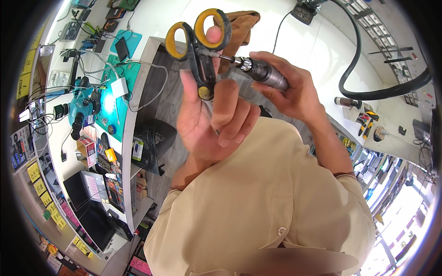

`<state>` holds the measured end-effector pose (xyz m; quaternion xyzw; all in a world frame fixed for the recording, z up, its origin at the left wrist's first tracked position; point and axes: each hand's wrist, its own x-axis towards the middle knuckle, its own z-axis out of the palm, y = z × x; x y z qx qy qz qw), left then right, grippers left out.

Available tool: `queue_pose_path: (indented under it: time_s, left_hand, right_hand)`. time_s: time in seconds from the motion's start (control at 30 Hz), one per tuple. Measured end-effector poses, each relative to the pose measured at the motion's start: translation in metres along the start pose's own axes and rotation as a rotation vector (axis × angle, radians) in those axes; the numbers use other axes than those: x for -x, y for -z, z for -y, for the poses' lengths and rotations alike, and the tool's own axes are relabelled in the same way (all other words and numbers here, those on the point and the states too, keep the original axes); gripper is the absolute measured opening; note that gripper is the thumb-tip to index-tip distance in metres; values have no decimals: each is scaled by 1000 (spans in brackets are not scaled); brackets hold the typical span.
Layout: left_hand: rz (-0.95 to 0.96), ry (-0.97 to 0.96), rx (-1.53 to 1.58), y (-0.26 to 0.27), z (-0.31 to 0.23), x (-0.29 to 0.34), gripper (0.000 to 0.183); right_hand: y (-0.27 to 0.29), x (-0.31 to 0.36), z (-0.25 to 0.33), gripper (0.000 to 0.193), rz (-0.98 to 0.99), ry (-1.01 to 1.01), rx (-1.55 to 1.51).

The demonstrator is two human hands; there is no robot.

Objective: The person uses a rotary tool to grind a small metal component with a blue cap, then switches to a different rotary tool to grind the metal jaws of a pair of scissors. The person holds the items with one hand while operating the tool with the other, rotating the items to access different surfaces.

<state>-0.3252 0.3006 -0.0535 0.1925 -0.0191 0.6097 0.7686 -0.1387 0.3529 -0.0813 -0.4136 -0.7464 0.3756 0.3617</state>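
My left hand (207,124) is closed around a pair of scissors (200,69), holding them upright with the yellow-and-black finger loops at the top. One fingertip shows through the right loop, and the blades are mostly hidden by the hand. My right hand (297,87) grips a dark grey rotary tool handpiece (267,73) from the right. Its thin bit points left and meets the scissors' handle just below the right loop; whether it touches cannot be made out. Behind the scissors, a brown cloth (244,30) lies on the white bench (271,14).
A thick black hose (350,55) curves across the upper right. Beyond it stands a box of hand tools (366,122). On the left bench are a teal microscope (82,110), a green work mat (124,99) and loose cables. A black chair (154,138) stands beside that bench.
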Motion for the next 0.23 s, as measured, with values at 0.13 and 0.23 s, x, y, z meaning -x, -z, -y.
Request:
queue_pose_path:
  time_s: [0.13, 0.23]
  left_hand:
    - [29, -33, 91, -3, 7, -6, 65]
    - [20, -54, 121, -7, 10, -10, 64]
  right_hand:
    - [-6, 0, -1, 55, -92, 64, 66]
    - [-7, 0, -2, 57, -99, 62, 65]
